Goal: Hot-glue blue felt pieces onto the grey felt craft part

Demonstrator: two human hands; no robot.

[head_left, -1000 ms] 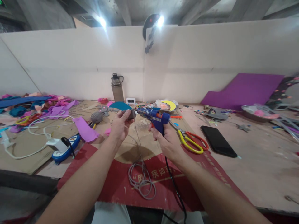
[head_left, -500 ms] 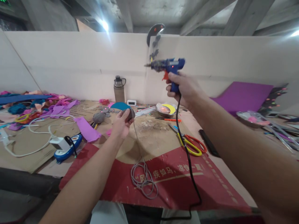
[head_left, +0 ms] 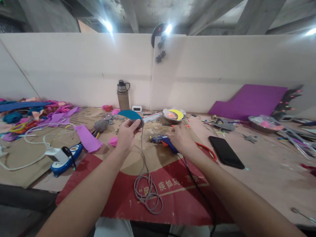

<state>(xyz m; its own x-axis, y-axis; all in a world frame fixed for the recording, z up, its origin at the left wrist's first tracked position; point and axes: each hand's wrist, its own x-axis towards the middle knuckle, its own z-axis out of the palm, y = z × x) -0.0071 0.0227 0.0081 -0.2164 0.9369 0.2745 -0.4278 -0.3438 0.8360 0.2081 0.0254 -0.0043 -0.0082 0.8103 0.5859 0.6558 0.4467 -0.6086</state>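
Observation:
My left hand [head_left: 128, 133] pinches a small grey rounded piece [head_left: 141, 123], mostly hidden by the fingers. A thin grey cord [head_left: 148, 194] hangs from it and lies in loose coils on red-printed cardboard. Just behind these fingers shows a teal curved piece [head_left: 130, 114]. A blue hot glue gun [head_left: 170, 144] with an orange trigger lies on the cardboard, nozzle to the left. My right hand [head_left: 182, 138] is over the far side of the gun, its fingers slightly blurred and loosened, with the handle uncovered. Red-handled scissors [head_left: 207, 149] are partly covered by the right forearm.
A black phone [head_left: 225, 152] lies at right. Behind are a bottle [head_left: 122, 95], a yellow crescent [head_left: 179, 114] on a bowl and a purple sheet [head_left: 249, 100]. At left are a blue power strip [head_left: 66, 159], white cables and felt scraps [head_left: 59, 115].
My right hand has brought the glue gun down from the air onto the cardboard, and its grip has loosened. My left hand stays nearly in place with the grey piece.

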